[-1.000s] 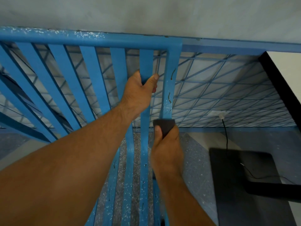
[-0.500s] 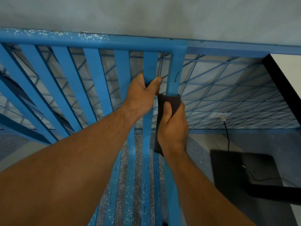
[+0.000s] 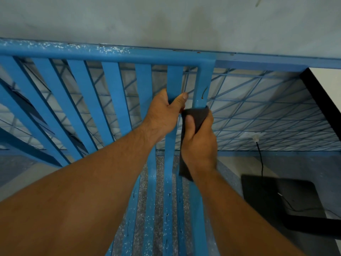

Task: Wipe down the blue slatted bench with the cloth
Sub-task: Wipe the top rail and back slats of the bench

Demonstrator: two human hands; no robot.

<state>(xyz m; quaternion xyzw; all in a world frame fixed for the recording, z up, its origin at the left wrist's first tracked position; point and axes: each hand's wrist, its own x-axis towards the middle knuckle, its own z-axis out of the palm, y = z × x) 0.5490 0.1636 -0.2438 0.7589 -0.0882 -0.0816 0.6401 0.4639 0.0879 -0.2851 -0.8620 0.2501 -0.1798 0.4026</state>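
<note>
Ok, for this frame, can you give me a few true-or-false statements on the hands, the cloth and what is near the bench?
1. The right hand holds a dark cloth wrapped against the bench's end upright. True.
2. The left hand hangs free and touches nothing. False: it grips the slat next to the end upright.
3. The cloth is white. False: it is dark, grey-brown.
4. A black cable runs down from a white plug to the right of the hands. True.
</note>
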